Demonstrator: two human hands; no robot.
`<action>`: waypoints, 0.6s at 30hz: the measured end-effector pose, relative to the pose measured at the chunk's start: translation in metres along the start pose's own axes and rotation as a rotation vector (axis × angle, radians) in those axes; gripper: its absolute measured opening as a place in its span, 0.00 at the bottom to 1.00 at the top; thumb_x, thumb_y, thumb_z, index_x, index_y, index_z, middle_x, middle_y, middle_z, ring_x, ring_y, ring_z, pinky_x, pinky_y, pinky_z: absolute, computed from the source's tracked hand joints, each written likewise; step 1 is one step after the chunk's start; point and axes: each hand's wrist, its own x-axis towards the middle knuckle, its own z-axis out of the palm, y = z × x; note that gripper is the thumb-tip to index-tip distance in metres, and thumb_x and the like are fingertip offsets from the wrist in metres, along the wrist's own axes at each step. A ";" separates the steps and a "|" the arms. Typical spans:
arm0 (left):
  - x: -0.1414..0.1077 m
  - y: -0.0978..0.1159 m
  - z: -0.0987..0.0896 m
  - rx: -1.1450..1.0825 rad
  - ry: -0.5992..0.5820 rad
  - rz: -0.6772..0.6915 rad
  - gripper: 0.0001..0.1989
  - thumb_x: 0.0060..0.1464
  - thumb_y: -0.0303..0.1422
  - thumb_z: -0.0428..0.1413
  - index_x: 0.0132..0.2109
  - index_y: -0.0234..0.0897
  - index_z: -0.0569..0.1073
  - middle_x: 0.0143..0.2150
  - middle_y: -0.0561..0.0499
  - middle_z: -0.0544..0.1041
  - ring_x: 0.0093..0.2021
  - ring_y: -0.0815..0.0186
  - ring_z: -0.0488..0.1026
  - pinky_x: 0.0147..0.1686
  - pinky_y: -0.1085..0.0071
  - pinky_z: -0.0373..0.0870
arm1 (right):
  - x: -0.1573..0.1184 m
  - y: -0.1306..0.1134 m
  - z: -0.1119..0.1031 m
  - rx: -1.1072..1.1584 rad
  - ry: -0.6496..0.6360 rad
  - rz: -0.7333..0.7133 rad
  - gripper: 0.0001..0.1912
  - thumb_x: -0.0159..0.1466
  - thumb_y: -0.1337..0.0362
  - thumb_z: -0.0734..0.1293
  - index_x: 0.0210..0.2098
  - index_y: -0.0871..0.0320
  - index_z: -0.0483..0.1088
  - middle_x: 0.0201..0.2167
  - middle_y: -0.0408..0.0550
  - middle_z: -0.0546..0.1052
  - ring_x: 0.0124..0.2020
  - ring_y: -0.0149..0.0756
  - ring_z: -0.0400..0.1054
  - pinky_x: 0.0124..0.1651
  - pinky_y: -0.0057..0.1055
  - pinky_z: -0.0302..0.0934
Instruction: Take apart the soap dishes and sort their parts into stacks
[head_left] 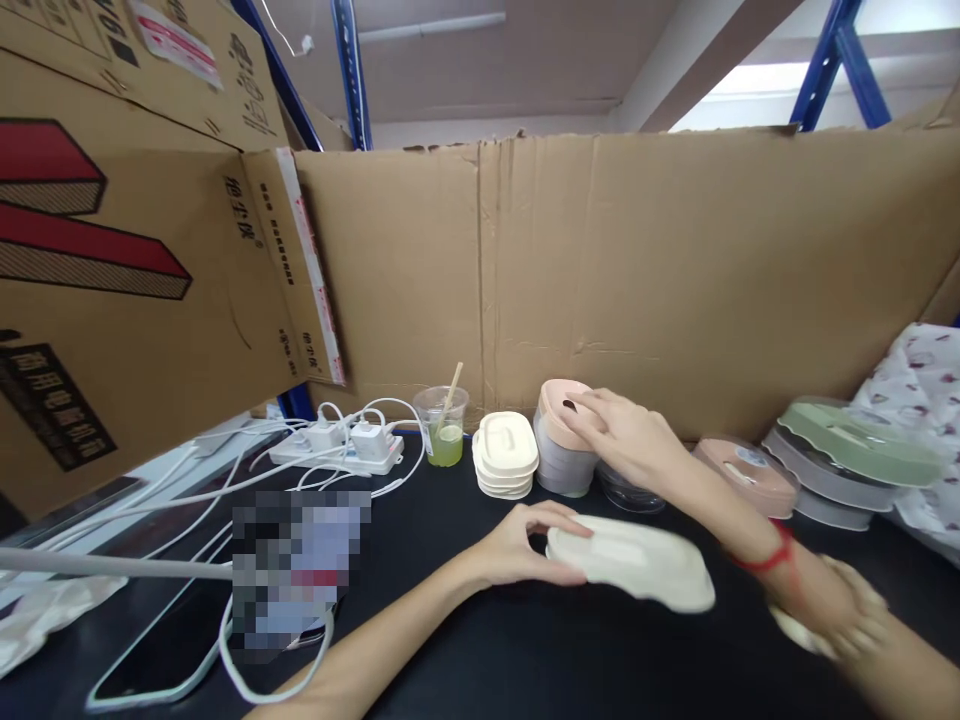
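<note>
My left hand (pixel 525 548) pinches one end of a long cream lid (pixel 637 560) between thumb and fingers, above the black table. The lid has rounded ends, a wavy edge and a raised middle; its far end reaches to the right. Stretched fingers of my right hand (pixel 626 430) lie over the right side of the pink lids (pixel 561 410). These lids top a stack of clear round-cornered containers (pixel 564 465). Whether the fingers grip a lid cannot be made out. Left of it stands a stack of small cream lids (pixel 505 455). Partly under my right hand is a low clear container (pixel 630 490).
A cup of green drink (pixel 442 440) with a stirrer stands near a power strip (pixel 337 447) and white cables. A phone (pixel 161 640) lies at left. Pink (pixel 750 475) and green-lidded containers (pixel 855 450) sit at right. Cardboard (pixel 675 260) walls the back.
</note>
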 end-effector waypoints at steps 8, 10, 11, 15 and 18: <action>0.010 0.031 -0.020 -0.403 0.268 0.158 0.26 0.45 0.51 0.66 0.44 0.35 0.77 0.40 0.45 0.75 0.44 0.54 0.70 0.40 0.70 0.64 | -0.048 0.004 -0.017 0.526 0.098 -0.649 0.15 0.68 0.63 0.61 0.53 0.58 0.68 0.50 0.46 0.72 0.51 0.32 0.66 0.55 0.24 0.59; 0.010 0.036 -0.028 -0.341 0.358 0.140 0.32 0.45 0.55 0.64 0.49 0.36 0.74 0.45 0.45 0.74 0.49 0.53 0.68 0.45 0.69 0.63 | -0.036 -0.002 -0.007 0.572 0.138 -0.669 0.15 0.67 0.73 0.60 0.52 0.61 0.69 0.49 0.47 0.72 0.50 0.30 0.66 0.54 0.22 0.59; 0.010 0.037 -0.033 -0.290 0.415 0.124 0.35 0.45 0.57 0.63 0.52 0.36 0.72 0.48 0.44 0.73 0.51 0.53 0.66 0.48 0.67 0.62 | -0.029 -0.005 -0.002 0.623 0.140 -0.682 0.16 0.65 0.74 0.61 0.52 0.63 0.69 0.49 0.47 0.72 0.50 0.30 0.66 0.54 0.22 0.59; 0.011 0.039 -0.052 -0.089 0.643 0.046 0.39 0.45 0.57 0.61 0.56 0.36 0.67 0.53 0.43 0.68 0.58 0.52 0.58 0.56 0.61 0.54 | -0.008 -0.013 0.020 0.747 0.049 -0.706 0.19 0.62 0.74 0.66 0.54 0.64 0.67 0.50 0.51 0.71 0.50 0.33 0.67 0.52 0.23 0.61; 0.013 0.037 -0.056 0.056 0.734 0.053 0.27 0.51 0.44 0.58 0.54 0.32 0.68 0.59 0.44 0.63 0.61 0.55 0.53 0.59 0.65 0.52 | -0.001 -0.018 0.040 0.578 0.049 -0.720 0.22 0.63 0.77 0.62 0.56 0.62 0.65 0.52 0.54 0.69 0.50 0.38 0.67 0.49 0.30 0.64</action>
